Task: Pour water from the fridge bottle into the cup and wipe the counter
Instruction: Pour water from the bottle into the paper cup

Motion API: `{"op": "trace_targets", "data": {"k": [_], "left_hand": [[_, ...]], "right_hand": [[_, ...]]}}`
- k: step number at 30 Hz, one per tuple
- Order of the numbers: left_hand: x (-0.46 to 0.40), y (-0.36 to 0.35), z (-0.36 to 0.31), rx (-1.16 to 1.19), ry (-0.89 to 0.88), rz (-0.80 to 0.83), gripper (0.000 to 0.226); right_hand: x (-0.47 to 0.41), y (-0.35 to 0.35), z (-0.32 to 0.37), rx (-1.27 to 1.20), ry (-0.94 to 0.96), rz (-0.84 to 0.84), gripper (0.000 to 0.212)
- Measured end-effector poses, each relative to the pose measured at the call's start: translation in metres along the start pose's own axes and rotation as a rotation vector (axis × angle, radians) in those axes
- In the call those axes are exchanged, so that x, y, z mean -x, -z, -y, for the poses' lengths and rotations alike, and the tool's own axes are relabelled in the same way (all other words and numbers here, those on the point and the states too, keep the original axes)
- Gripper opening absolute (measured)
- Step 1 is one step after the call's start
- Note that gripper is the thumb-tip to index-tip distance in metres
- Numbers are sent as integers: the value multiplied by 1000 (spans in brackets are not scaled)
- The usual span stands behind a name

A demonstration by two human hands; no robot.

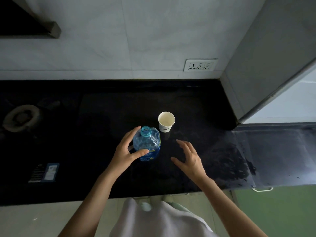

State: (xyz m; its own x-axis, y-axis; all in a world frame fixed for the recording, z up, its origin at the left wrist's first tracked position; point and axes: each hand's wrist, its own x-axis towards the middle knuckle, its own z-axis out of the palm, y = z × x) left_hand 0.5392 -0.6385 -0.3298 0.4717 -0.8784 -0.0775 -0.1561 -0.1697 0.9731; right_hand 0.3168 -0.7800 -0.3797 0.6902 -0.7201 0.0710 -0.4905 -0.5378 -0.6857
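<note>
**Open bottle and cup on the dark counter**

The bottle [147, 144] stands upright, without cap, near the middle of the counter [106, 106]. The left hand [126, 151] curls around its side and grips it. The cup [166, 121] stands just behind the bottle, toward the back edge. The right hand [188, 156] hovers beside the bottle, fingers spread, holding nothing.

bare forearms, no sleeves in view, loose white garment [159, 219] over the torso
</note>
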Motion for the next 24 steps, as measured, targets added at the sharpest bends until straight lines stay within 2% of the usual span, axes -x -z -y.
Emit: {"op": "trace_targets", "data": {"k": [5,11,17,24], "left_hand": [[0,-1,-1,2,-9,-6,78],[0,-2,2,-9,-2,-21,81],[10,-8,4,27,-14,-67,82],[18,-8,9,48,-29,-88,78]], "right_hand": [[-35,-10,35,-124,37,198,99],[-55,-16,53,-212,67,346,99],[-58,-15,53,-318,24,348,88],[-48,-17,60,-311,-20,231,88]]}}
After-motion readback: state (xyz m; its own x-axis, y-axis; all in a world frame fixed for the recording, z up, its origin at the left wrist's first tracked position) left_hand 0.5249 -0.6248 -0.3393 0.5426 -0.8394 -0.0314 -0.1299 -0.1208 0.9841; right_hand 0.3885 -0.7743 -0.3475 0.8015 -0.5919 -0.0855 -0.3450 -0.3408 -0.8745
